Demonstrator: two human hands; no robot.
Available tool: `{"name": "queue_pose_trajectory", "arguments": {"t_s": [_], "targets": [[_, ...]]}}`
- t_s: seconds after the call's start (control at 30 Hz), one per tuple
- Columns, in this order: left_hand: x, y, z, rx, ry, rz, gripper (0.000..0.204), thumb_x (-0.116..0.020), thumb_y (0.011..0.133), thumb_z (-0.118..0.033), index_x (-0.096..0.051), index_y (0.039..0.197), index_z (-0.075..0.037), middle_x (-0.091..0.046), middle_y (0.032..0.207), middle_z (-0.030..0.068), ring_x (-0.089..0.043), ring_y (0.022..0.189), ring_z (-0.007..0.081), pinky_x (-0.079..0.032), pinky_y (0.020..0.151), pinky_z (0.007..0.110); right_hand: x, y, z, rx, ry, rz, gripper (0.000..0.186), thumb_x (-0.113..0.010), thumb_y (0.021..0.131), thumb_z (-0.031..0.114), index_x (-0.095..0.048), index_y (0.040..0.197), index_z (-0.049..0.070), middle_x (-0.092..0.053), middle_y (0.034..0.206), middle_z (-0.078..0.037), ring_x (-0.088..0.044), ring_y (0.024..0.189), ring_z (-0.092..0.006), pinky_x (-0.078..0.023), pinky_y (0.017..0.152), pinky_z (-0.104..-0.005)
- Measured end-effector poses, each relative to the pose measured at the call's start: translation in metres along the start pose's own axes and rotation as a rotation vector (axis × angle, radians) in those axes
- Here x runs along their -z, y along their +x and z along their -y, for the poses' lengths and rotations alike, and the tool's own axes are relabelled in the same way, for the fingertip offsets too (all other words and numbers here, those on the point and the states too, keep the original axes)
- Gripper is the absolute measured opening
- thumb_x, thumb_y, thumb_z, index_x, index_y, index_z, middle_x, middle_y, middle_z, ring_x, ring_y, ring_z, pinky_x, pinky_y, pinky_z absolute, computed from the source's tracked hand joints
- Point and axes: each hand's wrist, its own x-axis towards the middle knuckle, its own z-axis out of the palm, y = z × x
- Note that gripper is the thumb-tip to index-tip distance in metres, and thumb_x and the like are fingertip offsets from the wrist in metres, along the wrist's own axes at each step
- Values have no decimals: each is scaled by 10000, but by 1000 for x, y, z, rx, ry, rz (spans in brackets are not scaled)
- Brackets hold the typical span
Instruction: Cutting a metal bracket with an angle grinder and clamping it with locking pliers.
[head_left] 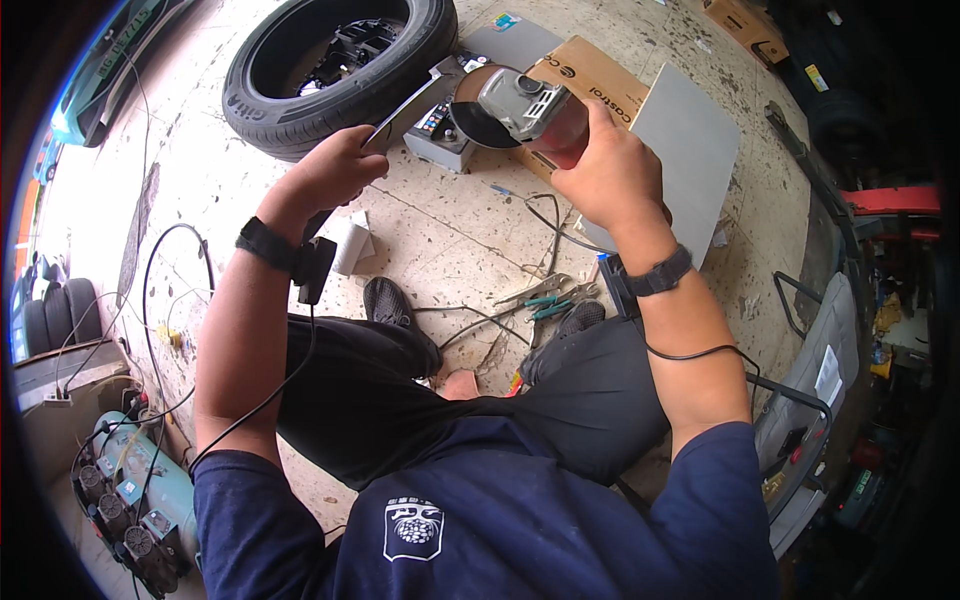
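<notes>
In my right hand (617, 170) is an angle grinder (523, 103) with a grey head and a red body, my fingers wrapped round the body. Its round disc (482, 112) faces left; I cannot tell if it spins. My left hand (335, 172) is closed round a long flat metal bar (408, 108), which slants up and right. The bar's far end comes close to the disc; whether they touch is unclear. Behind the bar stands a small grey box (440, 150) with a dark top. A cord runs below my right hand.
A large tyre (300, 120) lies at the far left, with dark parts inside. Beyond the grinder are a cardboard box (590, 75) and a grey panel (685, 150). Locking pliers (550, 297) and cables lie by my shoes. A teal compressor (140, 470) stands at the lower left.
</notes>
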Motion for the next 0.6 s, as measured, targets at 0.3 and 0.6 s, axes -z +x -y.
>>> {"name": "queue_pose_trajectory", "arguments": {"t_s": [0.3, 0.6], "targets": [[-2, -2, -3, 1, 11, 11, 100, -602, 948, -120, -594, 1010, -42, -556, 759, -12, -544, 604, 89, -475, 530, 268, 1, 0, -1, -7, 5, 14, 638, -742, 777, 190, -547, 1374, 81, -758, 1120, -171, -738, 1059, -358, -602, 911, -465], [-2, -3, -5, -2, -20, 24, 91, -616, 945, -104, -580, 1001, -41, -548, 750, -17, -541, 599, 84, -473, 530, 266, 0, 0, -4, 6, 19, 6, 656, -743, 772, 184, -543, 1387, 75, -761, 1112, -186, -740, 1055, -363, -603, 917, -467]]}}
